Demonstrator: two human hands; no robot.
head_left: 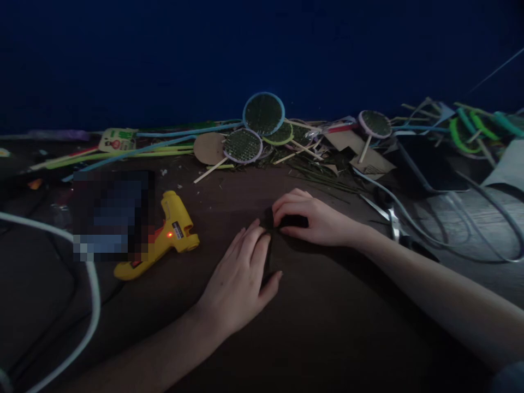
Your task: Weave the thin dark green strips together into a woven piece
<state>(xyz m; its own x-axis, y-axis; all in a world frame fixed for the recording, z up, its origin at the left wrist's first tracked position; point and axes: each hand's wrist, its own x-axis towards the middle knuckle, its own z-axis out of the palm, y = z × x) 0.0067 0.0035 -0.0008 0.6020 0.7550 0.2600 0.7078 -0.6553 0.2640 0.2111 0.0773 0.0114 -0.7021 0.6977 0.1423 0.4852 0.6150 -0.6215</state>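
My left hand point(239, 275) rests palm down on the dark table, its fingers stretched forward and its thumb apart. Just beyond its fingertips, my right hand point(305, 215) has its fingers curled down in a pinch against the tabletop. A small dark patch shows between the two hands; whether it is a thing being held or only shadow, I cannot make out. To the left of my left hand lies a yellow glue gun point(178, 226) with a red light on. Scissors point(393, 221) lie beside my right forearm, blades partly apart.
Along the back sit mesh-faced discs with coloured rims, one blue-rimmed point(264, 113), one purple-rimmed point(243, 146) on a stick. Pipe cleaners point(176, 131), dry grass stems and cardboard pieces point(372, 162) surround them. A phone point(432, 164) and cables point(413, 213) lie right; a white cable point(95, 305) curves left.
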